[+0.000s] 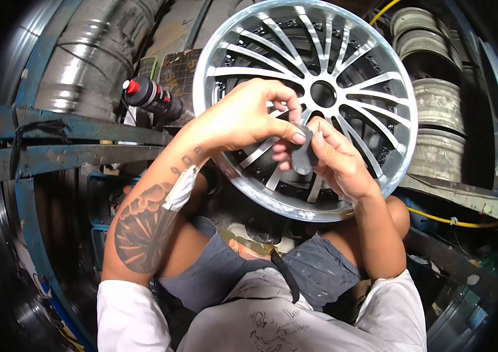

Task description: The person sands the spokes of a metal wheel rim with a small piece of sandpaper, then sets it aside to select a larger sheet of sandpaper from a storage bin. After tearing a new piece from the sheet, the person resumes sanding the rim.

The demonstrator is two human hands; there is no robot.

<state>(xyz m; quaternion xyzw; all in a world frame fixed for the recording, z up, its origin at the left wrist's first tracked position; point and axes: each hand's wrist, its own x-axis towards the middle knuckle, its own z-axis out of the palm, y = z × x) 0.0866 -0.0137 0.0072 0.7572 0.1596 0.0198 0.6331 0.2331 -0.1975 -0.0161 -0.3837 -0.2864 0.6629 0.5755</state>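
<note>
In front of me is a multi-spoke alloy wheel rim [304,211], silver on its spokes and outer lip, with a round hole at its centre. Over the rim's near left part, my left hand [260,114] pinches a small, dark grey piece of sandpaper [303,154] between thumb and fingers. My right hand [338,159] grips the same piece from the other side, its thumb pressed on top. The sheet looks bent or folded between both hands. Neither hand clearly touches the spokes below.
At the left, a dark bottle [154,100] with a red cap lies near a blue metal frame [78,124]. A large metal cylinder [93,53] stands behind it. Several wheel barrels [436,105] are stacked at the right, with a yellow hose [436,216] nearby.
</note>
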